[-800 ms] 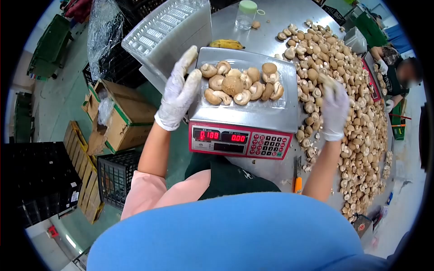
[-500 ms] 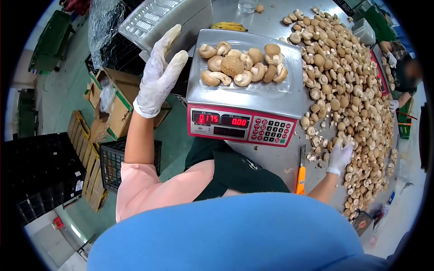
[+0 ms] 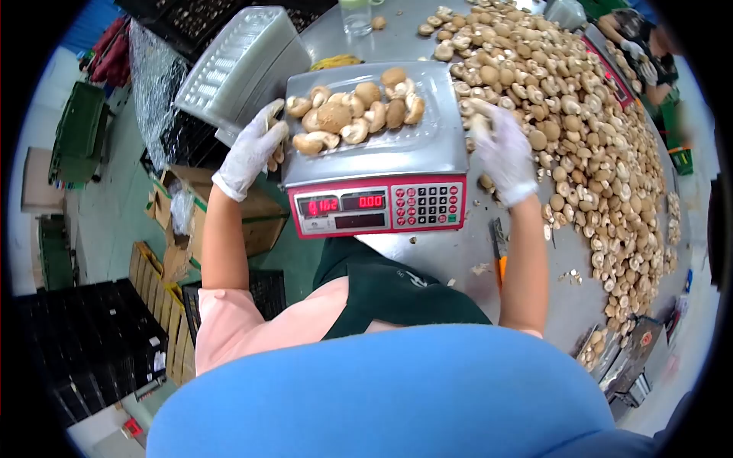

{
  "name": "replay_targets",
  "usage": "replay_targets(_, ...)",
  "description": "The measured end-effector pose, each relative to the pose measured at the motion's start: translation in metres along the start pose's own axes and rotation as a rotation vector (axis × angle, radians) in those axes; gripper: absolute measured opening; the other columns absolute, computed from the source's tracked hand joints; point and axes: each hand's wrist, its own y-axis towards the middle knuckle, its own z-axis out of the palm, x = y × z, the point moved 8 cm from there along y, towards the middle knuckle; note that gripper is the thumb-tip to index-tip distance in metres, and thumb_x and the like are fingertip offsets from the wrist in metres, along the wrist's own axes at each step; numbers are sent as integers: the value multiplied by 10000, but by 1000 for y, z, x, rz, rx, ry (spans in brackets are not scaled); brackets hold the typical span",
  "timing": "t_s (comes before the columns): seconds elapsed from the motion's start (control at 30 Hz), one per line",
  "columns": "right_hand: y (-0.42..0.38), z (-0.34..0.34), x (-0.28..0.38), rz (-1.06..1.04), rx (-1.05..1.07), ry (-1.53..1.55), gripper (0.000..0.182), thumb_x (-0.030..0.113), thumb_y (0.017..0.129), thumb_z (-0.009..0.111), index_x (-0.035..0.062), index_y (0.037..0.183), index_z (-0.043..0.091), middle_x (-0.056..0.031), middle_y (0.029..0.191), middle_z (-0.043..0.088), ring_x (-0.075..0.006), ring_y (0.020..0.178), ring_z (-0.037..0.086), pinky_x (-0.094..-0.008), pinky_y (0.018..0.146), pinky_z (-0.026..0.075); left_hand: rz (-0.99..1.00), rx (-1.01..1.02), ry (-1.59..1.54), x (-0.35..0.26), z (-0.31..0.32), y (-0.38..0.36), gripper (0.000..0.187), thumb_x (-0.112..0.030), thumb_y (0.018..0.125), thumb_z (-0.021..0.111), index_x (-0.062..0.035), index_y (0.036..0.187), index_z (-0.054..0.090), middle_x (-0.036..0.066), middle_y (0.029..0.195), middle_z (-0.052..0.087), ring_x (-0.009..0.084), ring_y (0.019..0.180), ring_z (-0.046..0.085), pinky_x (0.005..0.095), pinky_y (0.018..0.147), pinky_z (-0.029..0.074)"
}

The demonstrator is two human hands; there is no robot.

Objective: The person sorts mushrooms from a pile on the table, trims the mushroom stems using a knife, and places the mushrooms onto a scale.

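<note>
Mushrooms (image 3: pixel 359 114) fill a clear plastic tray (image 3: pixel 427 130) on the weighing scale (image 3: pixel 382 202), between the person's two gloved hands. Nearest the body, the scale's red front shows two lit readouts and one keypad; just right of it an orange-handled knife (image 3: pixel 500 263) lies on the steel table (image 3: pixel 458 263). The left hand (image 3: pixel 252 149) rests at the tray's left edge, fingers curled loosely beside the outermost mushroom; whether it pinches anything I cannot tell. The right hand (image 3: pixel 500 149) hovers at the platter's right edge, fingers bent around something pale, probably one mushroom, though the glove hides it and the hold is not sure.

To do this well, I judge the right hand should lay its piece down inside the tray wall, on the sparse right half nearest that hand, without pressing on the platter, and the left hand should lift clear of the tray before the readout is trusted, since any touch would shift the weight.

Count: one scale, one tray on it, about a dozen mushrooms in the tray, one knife. Beyond the left hand one stack of empty trays (image 3: pixel 237 65) leans; beyond the right hand the loose mushroom heap (image 3: pixel 580 130) spreads, far too many to count. Farther off stand one clear jar (image 3: pixel 356 17) and one co-worker (image 3: pixel 649 57) at the table's far rim
</note>
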Motion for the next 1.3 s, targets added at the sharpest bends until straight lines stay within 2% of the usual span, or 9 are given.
replay_targets(0.17,35,49,-12,-3,64,-29,311,254,910,544,102,1125,710,-212,1029,694,-378,966,676,-455,896,532,77,60,-63,-7,10,-2,561,-210,988,552,-63,1506,394,-23,786,584,33,547,499,191,438,362)
replay_targets(0.5,-57,-56,-138,367,-212,-250,262,168,909,606,127,1144,716,-145,1119,699,-303,1041,671,-392,944,519,130,72,-73,7,11,18,596,11,957,522,-6,1530,358,-47,812,500,13,609,457,170,518,391)
replay_targets(0.63,-60,-71,-159,425,-48,-360,327,234,892,634,134,1198,690,-193,1125,684,-355,1075,650,-446,947,520,152,63,-88,-5,19,17,611,-19,959,532,-22,1540,343,-42,820,509,21,608,443,176,516,383)
replay_targets(0.73,-51,-36,-145,425,247,-457,408,284,889,673,218,1290,642,-161,1230,654,-332,1169,611,-452,1007,487,179,-41,32,-20,7,4,626,-121,970,576,-61,1548,344,-28,813,519,31,599,424,177,508,365)
replay_targets(0.83,-51,-20,-164,485,268,-387,434,293,874,686,210,1297,633,-130,1261,650,-322,1189,604,-440,1016,480,159,-135,14,-28,-17,-15,628,-164,983,600,-78,1551,346,-25,826,519,32,616,433,180,521,366)
replay_targets(0.97,-54,-38,-154,528,128,13,421,303,933,615,126,1315,623,-121,1287,648,-267,1151,635,-387,988,501,189,-259,56,-30,-48,-38,625,-176,982,607,-46,1539,357,-19,868,537,25,632,446,168,529,356)
replay_targets(1.07,-74,-25,-139,610,83,964,399,215,1010,534,66,1379,568,-43,1318,601,-158,1139,615,-343,977,508,128,-316,50,-24,-60,-49,618,-191,981,596,-32,1532,364,-18,886,549,20,647,465,162,524,346)
replay_targets(1.1,-67,-29,-114,399,81,1086,416,219,1014,532,47,1392,554,-52,1326,599,-144,1135,614,-325,973,508,118,-331,35,-24,-60,-52,612,-187,982,592,-31,1529,367,-18,886,550,19,648,468,162,524,345)
replay_targets(1.3,-76,-11,-78,479,151,1049,411,209,1002,577,33,1374,571,-16,1182,645,-94,1039,615,-255,904,519,340,-256,-8,-57,-14,-68,491,-68,977,590,-41,1457,493,-17,963,589,54,815,527,207,734,458)
